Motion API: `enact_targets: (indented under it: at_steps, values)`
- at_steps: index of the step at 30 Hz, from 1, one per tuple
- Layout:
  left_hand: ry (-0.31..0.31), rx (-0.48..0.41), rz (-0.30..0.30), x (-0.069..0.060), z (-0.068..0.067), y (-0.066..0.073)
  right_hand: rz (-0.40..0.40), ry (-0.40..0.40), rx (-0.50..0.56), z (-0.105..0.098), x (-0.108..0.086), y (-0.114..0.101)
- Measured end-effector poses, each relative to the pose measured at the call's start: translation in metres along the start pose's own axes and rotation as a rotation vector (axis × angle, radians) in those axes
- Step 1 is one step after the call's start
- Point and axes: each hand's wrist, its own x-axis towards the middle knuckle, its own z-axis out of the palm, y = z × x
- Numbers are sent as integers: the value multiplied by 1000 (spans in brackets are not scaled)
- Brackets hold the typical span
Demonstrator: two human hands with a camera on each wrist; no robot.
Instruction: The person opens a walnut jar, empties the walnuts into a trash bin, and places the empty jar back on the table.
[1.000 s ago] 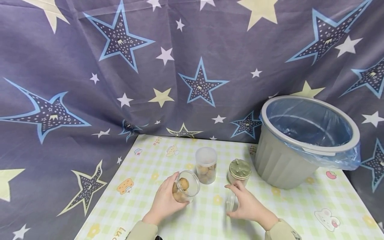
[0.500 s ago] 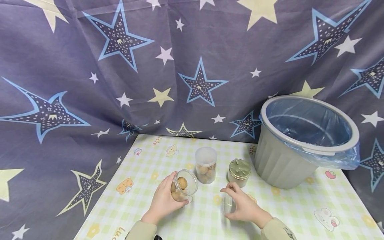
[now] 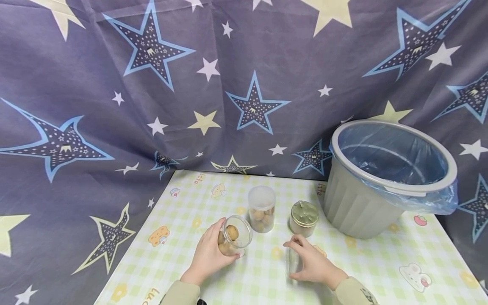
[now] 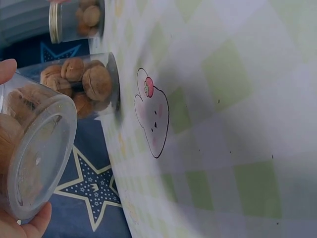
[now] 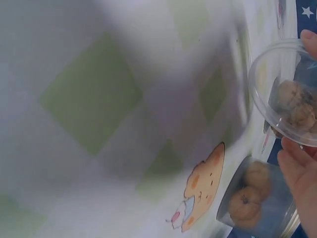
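The open clear jar [image 3: 238, 245] is at the near ctr of the bench [image 3: 366, 254], left of the other jars, tipped w/ its mouth leaning right. Walnuts [image 3: 231, 232] sit inside, below the rim. The left hand [image 3: 209, 252] is wrapped round its left side, fingers far, thumb near; the base shows in the left wrist view, so I'd say it's off the bench. Best to have that grip firm but not squeezing, & the tilt slight, or nuts could roll out.

To its right, the right hand [image 3: 312, 262] pinches the clear lid [image 3: 292, 262] by opposite edges, standing roughly on edge, flat side facing left-ish. Can't tell if it touches the bench. Rim hold is good, IMO: the face is free, tho fingertips curling past the edge could get in the way of a flush fit. The hands are well apart, w/ bare bench btwn.

Just beyond the open jar is the frosted-top jar [image 3: 262, 212], upright, nuts inside; can't tell if the two touch, so mind the elbow room there. The green-topped jar [image 3: 303, 216] stands just far of the right hand, also easy to knock. Far right: grey bin [image 3: 350, 203] w/ blue liner [image 3: 438, 203].
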Motion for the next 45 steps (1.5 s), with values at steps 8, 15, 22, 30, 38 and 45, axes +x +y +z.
enact_targets:
  at_steps: [8,15,22,30,38,45]
  values:
    - [-5,-10,49,3,3,3,32,29,-147,-6,-4,5]
    - [-33,-10,41,5,6,8,65,33,-171,-5,-7,8]
    - [-45,-15,44,2,8,8,123,15,-204,-4,-9,6]
    - [-56,-8,36,-1,8,9,131,-2,-242,0,-10,10]
    - [-62,-12,37,-2,10,8,152,-20,-250,1,-9,12]
    - [-57,-3,43,-5,11,7,171,-46,-210,2,-11,15]
